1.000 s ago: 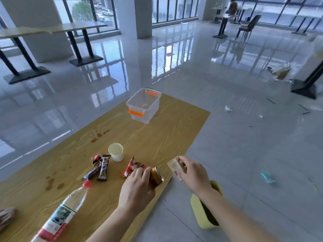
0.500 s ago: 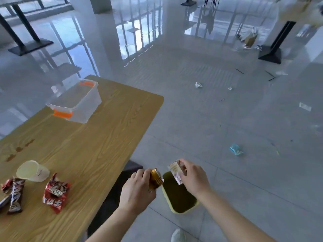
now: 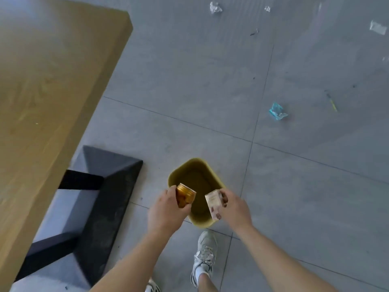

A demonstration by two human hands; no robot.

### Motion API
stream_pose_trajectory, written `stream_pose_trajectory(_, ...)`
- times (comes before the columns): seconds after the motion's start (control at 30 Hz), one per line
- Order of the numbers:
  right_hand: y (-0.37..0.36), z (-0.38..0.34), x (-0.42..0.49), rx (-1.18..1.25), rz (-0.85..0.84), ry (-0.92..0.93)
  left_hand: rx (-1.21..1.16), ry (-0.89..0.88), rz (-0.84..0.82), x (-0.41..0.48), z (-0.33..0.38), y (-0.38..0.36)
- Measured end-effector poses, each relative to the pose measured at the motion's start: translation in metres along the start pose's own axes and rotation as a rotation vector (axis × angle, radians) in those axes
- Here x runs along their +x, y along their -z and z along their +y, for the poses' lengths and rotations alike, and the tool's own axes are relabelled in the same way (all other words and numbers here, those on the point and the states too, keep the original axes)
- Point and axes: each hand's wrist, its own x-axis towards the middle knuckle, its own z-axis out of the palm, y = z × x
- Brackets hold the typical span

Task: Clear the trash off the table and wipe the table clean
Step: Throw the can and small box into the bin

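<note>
My left hand (image 3: pixel 166 209) grips a gold can (image 3: pixel 184 195), tilted, over the left rim of a yellow-green trash bin (image 3: pixel 185 165) that stands on the floor. A small white-and-brown carton (image 3: pixel 214 204) is held in my right hand (image 3: pixel 234 207) over the bin's right rim. The bin's inside looks dark and bare. The wooden table (image 3: pixel 46 85) fills the upper left; only a bare part of its top shows, and the trash on it is out of frame.
The table's black base (image 3: pixel 101 199) sits on the floor just left of the bin. My shoe (image 3: pixel 205 256) stands right behind the bin. Scattered litter lies on the grey tiles: a teal wrapper (image 3: pixel 277 111) and crumpled paper (image 3: pixel 215 7) farther off.
My view has swung down and right from the table to the floor. Both hands carried the can and carton off the table edge and now hold them directly over the bin.
</note>
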Motion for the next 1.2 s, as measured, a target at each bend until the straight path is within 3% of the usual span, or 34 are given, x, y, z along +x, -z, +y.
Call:
stream_pose_trajectory(0.13, -0.052, 0.037, 0.063, 0.034, 0.019, -0.079, -0.071, 0.126, -0.041, 0.066, -0.009, -0.061)
stream_pose_trajectory(0.4, -0.135, 0.085, 0.163, -0.191, -0.012, -0.019, 0.031, 0.071, -0.064, 0.162, -0.017, -0.170)
stream_pose_trajectory(0.63, -0.168, 0.109, 0.194, -0.205, 0.027, 0.024, 0.213, 0.064, -0.132, 0.192, -0.042, -0.219)
stream_pose_trajectory(0.83, -0.152, 0.105, 0.183, -0.193, 0.014, 0.025, 0.228, -0.019, -0.140, 0.182, -0.037, -0.203)
stream_pose_trajectory(1.2, -0.086, 0.039, 0.135, -0.258, 0.019, 0.105, 0.275, -0.198, -0.060, 0.128, -0.021, -0.107)
